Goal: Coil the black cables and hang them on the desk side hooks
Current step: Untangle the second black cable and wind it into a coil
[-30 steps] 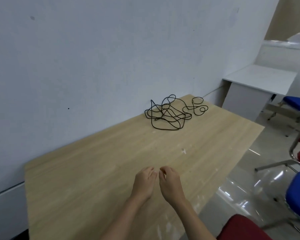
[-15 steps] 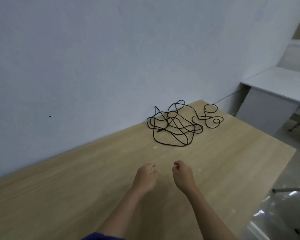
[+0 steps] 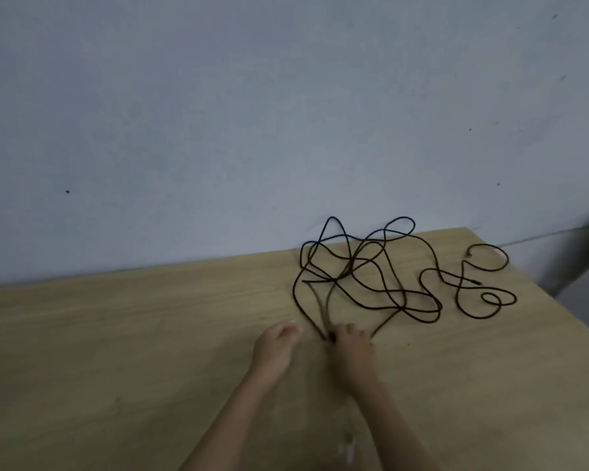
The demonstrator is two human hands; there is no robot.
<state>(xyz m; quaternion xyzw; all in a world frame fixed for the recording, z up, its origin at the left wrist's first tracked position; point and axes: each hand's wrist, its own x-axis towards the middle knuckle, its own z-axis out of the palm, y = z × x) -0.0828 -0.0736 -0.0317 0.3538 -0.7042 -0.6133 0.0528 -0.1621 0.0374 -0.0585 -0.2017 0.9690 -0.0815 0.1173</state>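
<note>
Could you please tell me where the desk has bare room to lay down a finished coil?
The left half of the desk, from the wall to the left hand, is bare, as is the near right patch beside the right hand. The rear right is crowded with black cables.

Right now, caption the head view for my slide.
Right hand grips tangled black cable on a wooden desk, left hand empty beside it.

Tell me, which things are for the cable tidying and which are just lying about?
For the job: black cables, tangled on the desk; right hand, pinching a strand at the tangle's near edge; left hand, beside it, holding nothing. The hooks are not in view.
Just there: wall; pale smudges on the desk's near part.
</note>
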